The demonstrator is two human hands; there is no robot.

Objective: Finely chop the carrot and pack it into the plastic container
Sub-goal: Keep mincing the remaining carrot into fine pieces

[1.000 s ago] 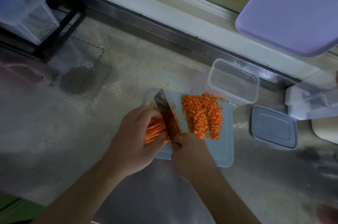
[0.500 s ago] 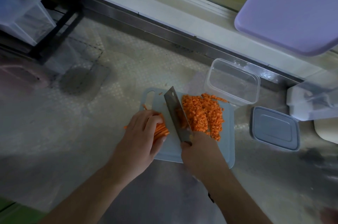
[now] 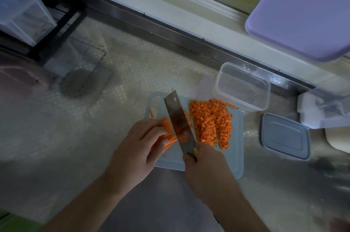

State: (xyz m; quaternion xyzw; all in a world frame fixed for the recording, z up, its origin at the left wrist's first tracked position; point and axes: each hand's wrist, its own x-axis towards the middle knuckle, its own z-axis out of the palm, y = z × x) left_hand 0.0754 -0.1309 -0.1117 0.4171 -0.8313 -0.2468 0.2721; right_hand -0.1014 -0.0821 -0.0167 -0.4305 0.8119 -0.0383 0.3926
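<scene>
Now knife (image 3: 180,125) chopping, hands (image 3: 138,148) steadying carrot strips (image 3: 167,131)

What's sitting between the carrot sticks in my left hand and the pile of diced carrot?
The knife blade, held by the right hand, in the head view.

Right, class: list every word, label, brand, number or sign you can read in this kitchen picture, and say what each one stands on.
None: no readable text anywhere in this view.
The cleaver blade shows only a hole, no legible mark.
The grey lid has moulded ridges only, no letters that can be made out.
The plastic container, cutting board and purple board are plain.
</scene>
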